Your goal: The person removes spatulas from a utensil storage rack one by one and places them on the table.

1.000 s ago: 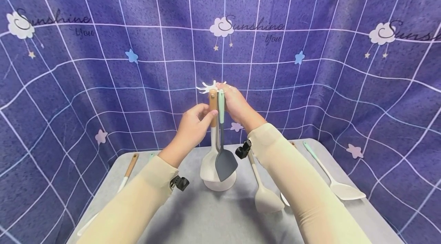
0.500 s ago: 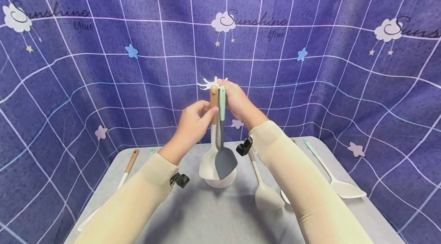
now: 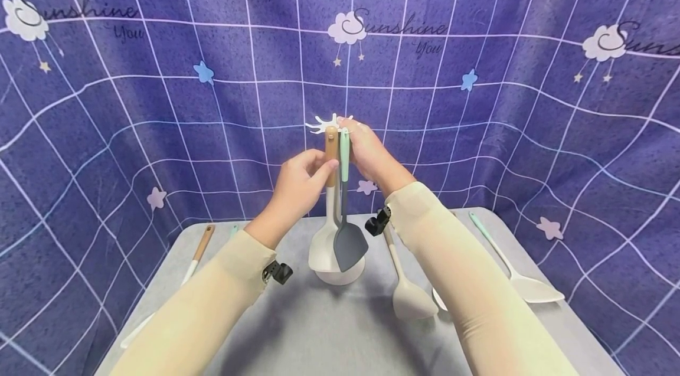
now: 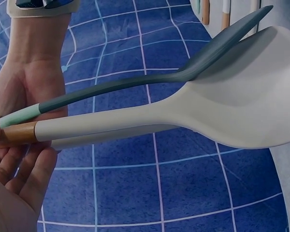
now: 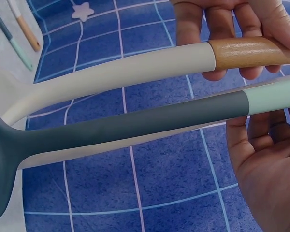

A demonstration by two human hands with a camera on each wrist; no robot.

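A white rotating utensil rack (image 3: 322,124) stands on the table, its hooks splayed at the top and its round base (image 3: 340,277) below. My left hand (image 3: 304,174) pinches the wooden handle of a white spatula (image 3: 324,246), which hangs upright in front of the rack. Just right of it, a dark grey spatula (image 3: 350,246) with a mint handle hangs from a hook. My right hand (image 3: 372,154) grips the rack's top from behind that mint handle; its fingers are partly hidden. In the right wrist view, the wooden handle (image 5: 251,52) lies between left thumb and fingers.
On the grey table (image 3: 297,329), a beige spatula (image 3: 411,299) lies right of the rack. A white spatula with a mint handle (image 3: 531,288) lies at the far right. A wooden-handled utensil (image 3: 204,243) is at the left, partly under my sleeve. A purple curtain (image 3: 265,69) surrounds the table.
The whole scene has shifted slightly upward in the head view. Both hands keep the same hold, and the spatulas hang in much the same place on the rack.
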